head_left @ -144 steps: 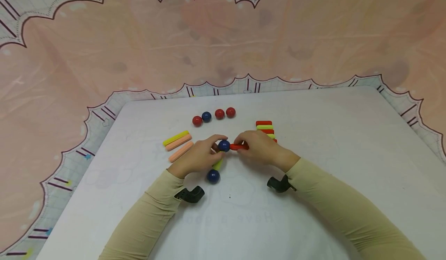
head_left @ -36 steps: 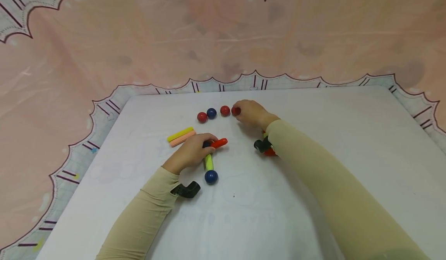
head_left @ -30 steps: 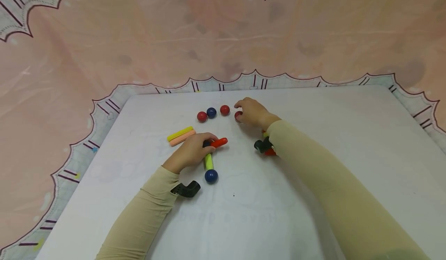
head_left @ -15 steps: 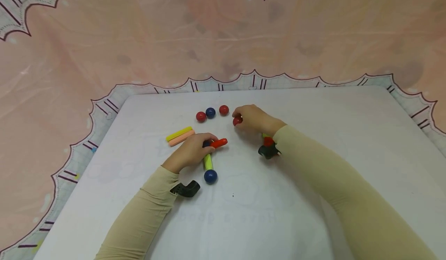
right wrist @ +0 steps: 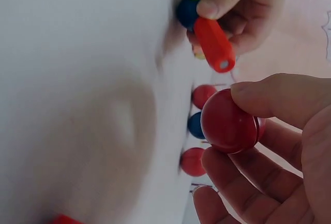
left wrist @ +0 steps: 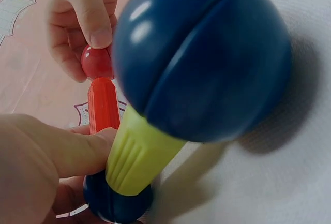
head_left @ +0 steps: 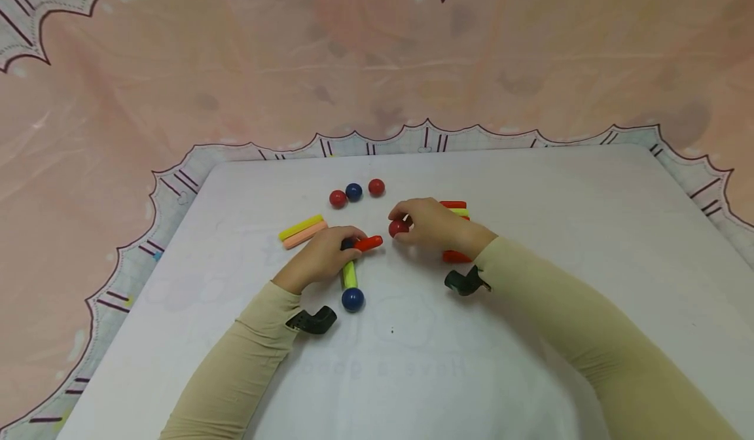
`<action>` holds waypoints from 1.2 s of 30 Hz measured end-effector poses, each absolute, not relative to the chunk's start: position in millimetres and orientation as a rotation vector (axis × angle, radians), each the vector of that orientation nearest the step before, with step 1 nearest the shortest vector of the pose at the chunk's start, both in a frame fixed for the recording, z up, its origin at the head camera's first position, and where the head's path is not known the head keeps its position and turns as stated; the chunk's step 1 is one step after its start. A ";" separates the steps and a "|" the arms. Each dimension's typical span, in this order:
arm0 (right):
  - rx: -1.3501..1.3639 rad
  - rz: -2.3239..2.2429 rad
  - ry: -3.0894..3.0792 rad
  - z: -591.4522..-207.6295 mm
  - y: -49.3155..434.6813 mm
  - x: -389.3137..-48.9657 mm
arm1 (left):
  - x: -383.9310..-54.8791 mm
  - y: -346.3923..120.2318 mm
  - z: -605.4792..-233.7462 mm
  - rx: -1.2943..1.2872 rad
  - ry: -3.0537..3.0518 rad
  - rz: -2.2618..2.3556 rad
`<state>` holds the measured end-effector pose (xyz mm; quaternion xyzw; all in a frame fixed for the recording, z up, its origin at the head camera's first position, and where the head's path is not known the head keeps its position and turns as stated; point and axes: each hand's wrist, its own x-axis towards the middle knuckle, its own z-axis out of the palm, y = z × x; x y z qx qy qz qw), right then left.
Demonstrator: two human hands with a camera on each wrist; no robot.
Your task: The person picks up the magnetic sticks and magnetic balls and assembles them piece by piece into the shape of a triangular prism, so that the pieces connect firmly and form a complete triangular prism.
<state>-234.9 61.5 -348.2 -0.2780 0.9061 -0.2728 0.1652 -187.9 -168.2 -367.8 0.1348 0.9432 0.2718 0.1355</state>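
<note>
My left hand [head_left: 321, 256] grips a blue ball [right wrist: 185, 13] where a red rod [head_left: 369, 243] and a yellow-green rod [head_left: 350, 275] join it. At the near end of the yellow-green rod sits a second blue ball [head_left: 353, 299], large in the left wrist view. The red rod points right, with a small metallic disc in its free end in the right wrist view. Just right of that end, my right hand [head_left: 438, 227] pinches a red ball [head_left: 397, 229] between thumb and fingers. In the head view a small gap separates ball and rod.
Behind the hands lie a red ball [head_left: 338, 198], a blue ball [head_left: 353, 192] and another red ball [head_left: 376, 187]. Yellow [head_left: 301, 227] and peach [head_left: 304, 235] rods lie left. Red and yellow-green rods [head_left: 454, 205] are partly hidden by my right hand. All rest on a white tabletop [head_left: 559, 198].
My right hand let go of the red rod, took the rightmost red ball from the back row, and brought it nearer to the rod's free end. Lately my left hand has stayed in place.
</note>
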 end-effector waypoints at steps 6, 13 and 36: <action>-0.814 -0.804 2.572 -353.0 61.0 -228.2 | -188.5 -168.6 -367.4 0.410 2.739 0.773; -0.823 -0.813 2.576 -354.6 57.3 -226.8 | -187.6 -166.8 -366.1 0.420 2.737 0.745; -0.832 -0.828 2.579 -355.2 53.1 -222.9 | -193.4 -162.4 -367.5 0.415 2.711 0.731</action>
